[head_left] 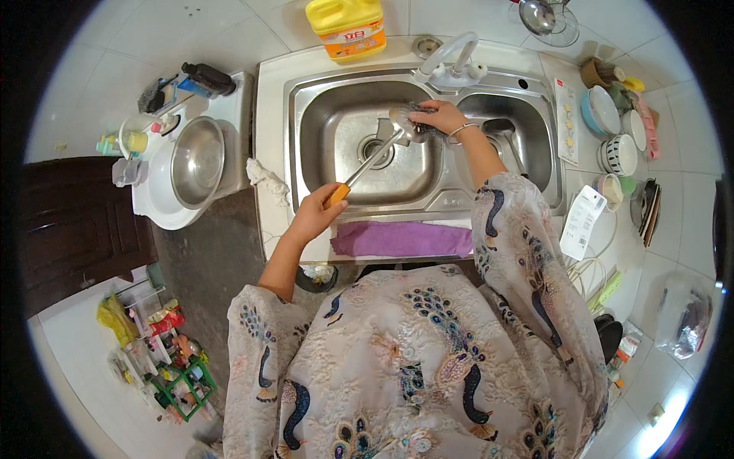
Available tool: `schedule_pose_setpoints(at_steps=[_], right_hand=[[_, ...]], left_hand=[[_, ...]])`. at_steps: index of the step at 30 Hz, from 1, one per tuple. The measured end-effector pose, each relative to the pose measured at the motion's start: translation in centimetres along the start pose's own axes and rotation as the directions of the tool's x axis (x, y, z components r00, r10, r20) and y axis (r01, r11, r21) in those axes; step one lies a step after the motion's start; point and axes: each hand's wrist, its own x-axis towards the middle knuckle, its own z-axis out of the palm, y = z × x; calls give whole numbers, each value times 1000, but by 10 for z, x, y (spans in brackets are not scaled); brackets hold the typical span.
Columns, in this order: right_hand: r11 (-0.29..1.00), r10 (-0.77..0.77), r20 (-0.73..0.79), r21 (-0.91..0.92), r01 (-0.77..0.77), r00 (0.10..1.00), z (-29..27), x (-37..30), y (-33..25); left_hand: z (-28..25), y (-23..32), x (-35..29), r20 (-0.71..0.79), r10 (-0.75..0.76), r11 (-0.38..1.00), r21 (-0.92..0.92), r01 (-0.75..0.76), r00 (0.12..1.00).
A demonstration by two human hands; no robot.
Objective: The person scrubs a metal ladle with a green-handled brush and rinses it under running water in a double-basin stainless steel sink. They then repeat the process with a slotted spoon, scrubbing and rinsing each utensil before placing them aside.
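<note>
My left hand point(315, 214) is closed round the orange handle of a metal ladle point(376, 156). The ladle slants up and to the right over the left basin of a steel double sink point(294, 130), with its round bowl at the far end. Against that bowl, my right hand point(442, 118) presses a dark, wiry scouring pad point(419, 108), partly hidden by the fingers. Below the ladle is the basin's round drain point(378, 153). A dark spatula point(503, 131) lies in the right basin.
A white faucet point(449, 61) rises behind the sink, near a yellow jug point(348, 29). A purple cloth point(401, 239) lies along the front edge, and a crumpled white cloth point(267, 181) at the left. Bowls point(618, 155) stand at right; a steel basin point(198, 162) rests at left.
</note>
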Motion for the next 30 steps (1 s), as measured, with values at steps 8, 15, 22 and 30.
schedule_pose_setpoints(at_steps=[8,15,22,30], right_hand=[[690,83,190,697,-194,978,-1,-39,-12],[923,-142,-60,354,154,988,17,-28,-12],[789,-615,-216,-190,585,759,24,-66,-43],[835,-529,-290,-6,551,798,40,-26,-37]], left_hand=[[-7,-18,16,49,230,966,112,-234,972],[30,-7,53,-208,18,995,-91,-37,978],[23,34,32,-257,216,874,480,-69,942],[24,30,29,-207,259,807,583,-94,943]])
